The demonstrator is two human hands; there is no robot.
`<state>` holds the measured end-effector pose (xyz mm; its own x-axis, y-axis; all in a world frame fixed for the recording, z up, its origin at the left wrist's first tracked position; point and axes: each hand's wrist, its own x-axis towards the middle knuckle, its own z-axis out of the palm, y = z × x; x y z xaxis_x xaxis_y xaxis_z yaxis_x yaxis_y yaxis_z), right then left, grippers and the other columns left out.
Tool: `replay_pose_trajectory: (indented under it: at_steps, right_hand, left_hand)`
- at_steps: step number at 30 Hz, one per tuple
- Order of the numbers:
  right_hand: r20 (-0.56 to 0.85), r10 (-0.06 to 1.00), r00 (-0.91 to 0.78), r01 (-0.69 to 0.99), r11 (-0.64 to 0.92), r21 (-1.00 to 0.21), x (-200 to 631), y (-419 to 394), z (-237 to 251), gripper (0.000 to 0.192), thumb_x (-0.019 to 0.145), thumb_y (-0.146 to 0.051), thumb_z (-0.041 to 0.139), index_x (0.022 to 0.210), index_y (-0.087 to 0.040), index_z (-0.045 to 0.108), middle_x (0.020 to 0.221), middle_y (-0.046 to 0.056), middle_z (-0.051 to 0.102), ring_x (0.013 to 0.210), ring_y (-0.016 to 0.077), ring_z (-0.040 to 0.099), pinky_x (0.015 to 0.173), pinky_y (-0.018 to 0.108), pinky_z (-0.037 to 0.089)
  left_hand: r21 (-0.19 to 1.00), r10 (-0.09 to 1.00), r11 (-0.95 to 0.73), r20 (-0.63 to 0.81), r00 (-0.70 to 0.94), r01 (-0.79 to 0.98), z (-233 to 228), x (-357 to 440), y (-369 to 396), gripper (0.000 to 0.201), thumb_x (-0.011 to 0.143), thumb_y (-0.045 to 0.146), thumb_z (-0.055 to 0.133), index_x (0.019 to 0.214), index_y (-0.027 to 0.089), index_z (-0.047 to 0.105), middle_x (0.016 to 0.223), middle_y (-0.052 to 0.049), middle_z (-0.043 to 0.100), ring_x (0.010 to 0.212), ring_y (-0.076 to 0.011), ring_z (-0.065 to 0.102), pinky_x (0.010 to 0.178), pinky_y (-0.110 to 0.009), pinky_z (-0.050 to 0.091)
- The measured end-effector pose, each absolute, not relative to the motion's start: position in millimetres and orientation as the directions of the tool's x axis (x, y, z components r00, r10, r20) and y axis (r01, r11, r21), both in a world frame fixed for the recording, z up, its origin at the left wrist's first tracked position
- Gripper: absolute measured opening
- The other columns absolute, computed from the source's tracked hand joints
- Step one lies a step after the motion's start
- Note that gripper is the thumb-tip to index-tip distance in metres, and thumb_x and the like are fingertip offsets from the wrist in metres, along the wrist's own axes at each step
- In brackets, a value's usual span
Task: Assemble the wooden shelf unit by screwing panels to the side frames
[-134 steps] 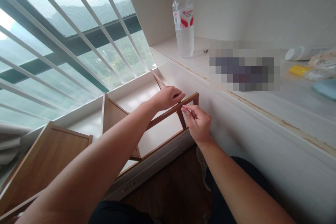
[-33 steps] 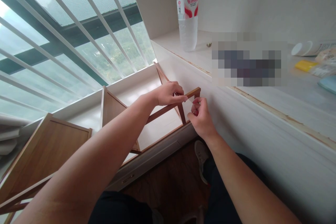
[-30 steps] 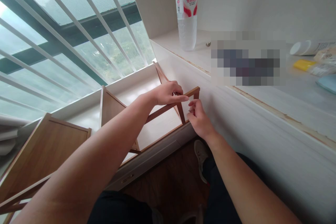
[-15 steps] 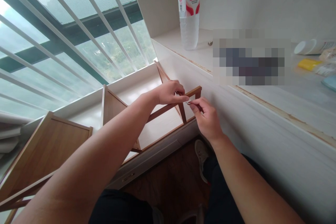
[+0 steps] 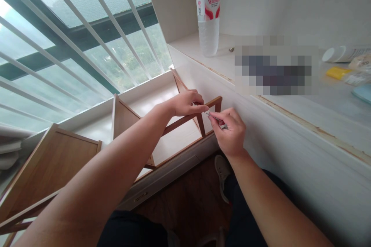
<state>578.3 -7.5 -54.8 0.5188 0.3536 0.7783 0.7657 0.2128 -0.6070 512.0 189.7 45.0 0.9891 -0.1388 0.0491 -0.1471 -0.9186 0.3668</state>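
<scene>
A wooden shelf rack point(image 5: 181, 122) lies on its side on the white window seat, its slim rails and legs reaching toward me. My left hand point(image 5: 188, 103) is closed around the rack's end near a rail joint, thumb stretched along the rail; its curled fingers are partly hidden. Just to the right, my right hand point(image 5: 230, 129) pinches a thin metal tool, apparently a hex key point(image 5: 215, 117). The tool's tip points at the rail close to my left thumb. Whether it sits in a screw is too small to tell.
A white ledge point(image 5: 290, 112) with a chipped edge runs along the right. On it stand a water bottle point(image 5: 209, 27), small metal hardware point(image 5: 231, 49), a white tube point(image 5: 344, 53) and a yellow item point(image 5: 338, 73); one patch is pixelated. Window bars point(image 5: 95, 27) rise at left.
My right hand has turned slightly and shifted a little right, showing more of the metal tool. The left hand stays in place on the rack.
</scene>
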Motion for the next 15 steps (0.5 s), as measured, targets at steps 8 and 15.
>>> replay_pose_trajectory:
  at_steps: [8,15]
  right_hand:
    - [0.79,0.34,0.51,0.795,0.163,-0.584,578.1,-1.2,-57.4,0.014,0.098,-0.021,0.065,0.102,-0.024,0.078,0.083,0.005,0.065,0.074,0.0184,0.063,0.071,0.034,0.057]
    - [0.814,0.317,0.487,0.814,0.171,-0.555,577.8,1.0,-58.0,0.014,0.098,-0.019,0.066,0.101,-0.024,0.079,0.081,0.004,0.063,0.073,0.0183,0.064,0.069,0.033,0.057]
  left_hand:
    - [0.376,-0.139,-0.915,0.049,0.989,-0.147,42.7,511.4,192.7,0.044,0.099,0.042,0.044,0.063,0.019,0.054,0.065,-0.006,0.057,0.073,-0.0199,0.051,0.077,-0.032,0.042]
    - [0.379,-0.147,-0.912,0.054,0.988,-0.157,42.4,512.0,191.8,0.043,0.099,0.042,0.043,0.063,0.02,0.054,0.065,-0.007,0.058,0.074,-0.0211,0.051,0.079,-0.034,0.042]
